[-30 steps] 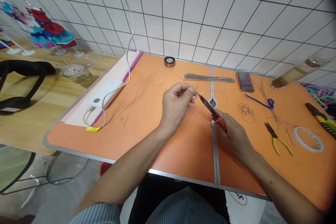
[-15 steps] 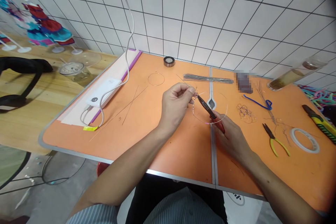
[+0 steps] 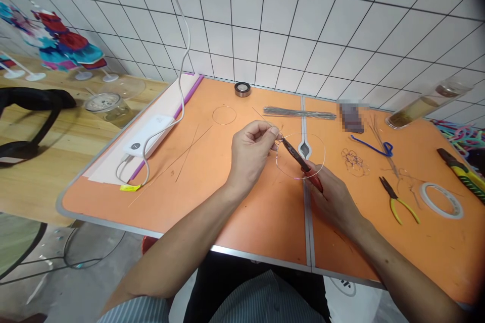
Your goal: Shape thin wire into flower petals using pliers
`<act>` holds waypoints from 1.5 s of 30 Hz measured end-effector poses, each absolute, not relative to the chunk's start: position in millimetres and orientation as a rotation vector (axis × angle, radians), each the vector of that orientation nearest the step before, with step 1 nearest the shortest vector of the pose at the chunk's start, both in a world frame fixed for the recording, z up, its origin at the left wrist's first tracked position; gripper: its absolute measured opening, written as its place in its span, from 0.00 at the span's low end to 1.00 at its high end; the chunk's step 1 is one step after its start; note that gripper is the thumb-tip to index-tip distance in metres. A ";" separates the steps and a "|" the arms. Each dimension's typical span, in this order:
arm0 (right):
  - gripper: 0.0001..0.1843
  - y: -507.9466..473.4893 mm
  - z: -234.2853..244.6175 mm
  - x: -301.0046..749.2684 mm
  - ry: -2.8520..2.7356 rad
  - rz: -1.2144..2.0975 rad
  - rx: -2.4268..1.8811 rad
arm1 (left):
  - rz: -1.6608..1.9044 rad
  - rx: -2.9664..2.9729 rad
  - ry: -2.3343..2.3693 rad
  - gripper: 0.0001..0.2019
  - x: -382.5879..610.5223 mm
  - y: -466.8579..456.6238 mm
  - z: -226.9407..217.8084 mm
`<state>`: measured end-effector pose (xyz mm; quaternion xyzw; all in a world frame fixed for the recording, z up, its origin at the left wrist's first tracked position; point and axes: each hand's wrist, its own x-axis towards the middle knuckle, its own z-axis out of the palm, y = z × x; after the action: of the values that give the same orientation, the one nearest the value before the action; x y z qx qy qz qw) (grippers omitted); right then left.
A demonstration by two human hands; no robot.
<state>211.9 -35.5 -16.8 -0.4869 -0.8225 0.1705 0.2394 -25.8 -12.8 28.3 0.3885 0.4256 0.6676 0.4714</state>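
Observation:
My left hand is closed in a pinch on a thin wire ring above the orange table. The ring curves out to the right of my fingers. My right hand grips red-handled pliers, whose dark jaws reach up to the wire right at my left fingertips.
A bundle of straight wires, a small wire ring, a tape roll, yellow-handled pliers, white tape, a blue pipe cleaner, a glass tube and a white power bank with cable lie on the table. A wooden bench stands to the left.
The wire ring in my left hand has opened into a wider, clearer loop to the right. Both hands stay in nearly the same place, with the pliers' jaws still at the wire.

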 end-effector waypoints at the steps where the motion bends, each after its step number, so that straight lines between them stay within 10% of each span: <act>1: 0.23 -35.9 -16.5 212.0 -2.255 0.475 -1.336 | 1.636 0.952 1.041 0.08 -25.8 -12.8 28.4; 45: 0.18 -38.7 -19.7 212.6 -2.244 0.553 -1.299 | 1.646 0.970 0.999 0.09 -24.0 -12.6 28.7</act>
<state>212.6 -38.7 -19.7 -0.4753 -0.8210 0.2025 0.2430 -24.0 -12.6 28.7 0.3963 0.4082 0.6726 0.4733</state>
